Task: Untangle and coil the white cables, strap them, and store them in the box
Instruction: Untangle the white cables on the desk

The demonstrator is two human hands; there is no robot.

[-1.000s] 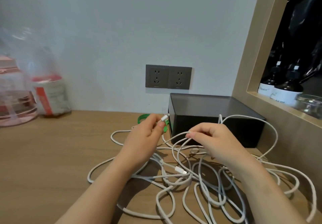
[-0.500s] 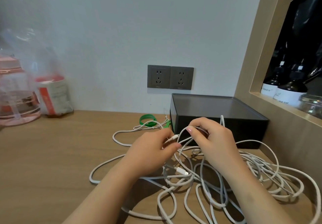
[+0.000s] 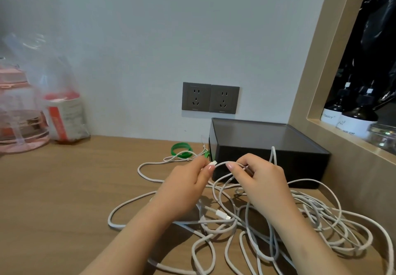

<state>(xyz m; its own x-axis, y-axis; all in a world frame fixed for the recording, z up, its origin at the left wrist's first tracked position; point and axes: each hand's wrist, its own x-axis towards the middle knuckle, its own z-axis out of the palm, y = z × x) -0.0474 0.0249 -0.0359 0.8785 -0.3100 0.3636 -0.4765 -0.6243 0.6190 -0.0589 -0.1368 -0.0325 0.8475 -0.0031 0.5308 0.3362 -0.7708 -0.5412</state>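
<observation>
Several tangled white cables [image 3: 278, 227] sprawl over the wooden desk in front of a black lidded box [image 3: 267, 144]. My left hand [image 3: 184, 191] pinches a white plug end [image 3: 212, 163] of one cable just before the box's front left corner. My right hand [image 3: 261, 178] pinches the same cable a little to the right of the plug, and loops hang down from it. A second plug [image 3: 222, 214] lies loose among the cables below my hands. A green strap [image 3: 181, 149] lies coiled on the desk to the left of the box.
Two grey wall sockets [image 3: 211, 98] sit above the box. A clear plastic bag with a red-and-white packet [image 3: 64, 116] and a pink container [image 3: 19, 125] stand at the far left. A wooden shelf frame [image 3: 317, 112] with dark bottles [image 3: 355, 120] borders the right.
My left hand dropped from near the green strap toward the right hand, bringing the plug end close to it. The high loop over the box fell onto the desk at the right.
</observation>
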